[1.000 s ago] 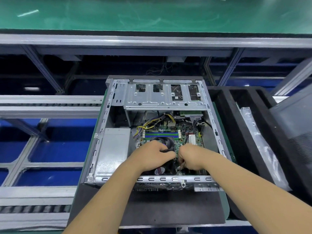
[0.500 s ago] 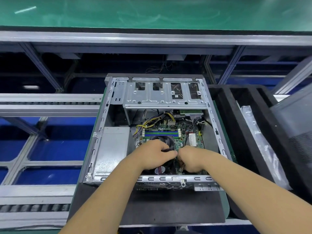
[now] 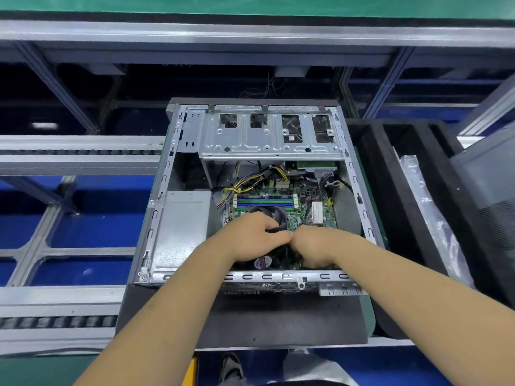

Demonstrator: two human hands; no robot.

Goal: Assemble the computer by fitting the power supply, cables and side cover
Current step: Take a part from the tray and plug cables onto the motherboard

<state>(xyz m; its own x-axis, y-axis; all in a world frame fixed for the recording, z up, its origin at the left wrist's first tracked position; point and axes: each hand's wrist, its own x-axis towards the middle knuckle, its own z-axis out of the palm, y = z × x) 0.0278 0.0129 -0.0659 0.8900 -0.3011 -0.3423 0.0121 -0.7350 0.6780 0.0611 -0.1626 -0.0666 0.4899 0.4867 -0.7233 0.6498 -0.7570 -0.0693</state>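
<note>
The open computer case (image 3: 250,277) lies flat on a black mat (image 3: 278,319). Inside it are the grey power supply (image 3: 181,227) at the left, the green motherboard (image 3: 306,196), the CPU fan (image 3: 274,214) and a yellow-and-black cable bundle (image 3: 250,179). My left hand (image 3: 250,238) rests over the fan, fingers curled around a thin black cable. My right hand (image 3: 315,246) meets it fingertip to fingertip, fingers curled down into the case; its fingertips are hidden. A grey meshed side cover (image 3: 487,185) leans at the far right.
A metal drive cage (image 3: 267,140) spans the far end of the case. A black foam tray (image 3: 390,190) with a clear plastic bag (image 3: 429,207) stands to the right. Conveyor rails (image 3: 69,151) run at the left over blue floor.
Both hands stay together over the fan and shift only slightly. The camera has tilted a little; the case has not moved.
</note>
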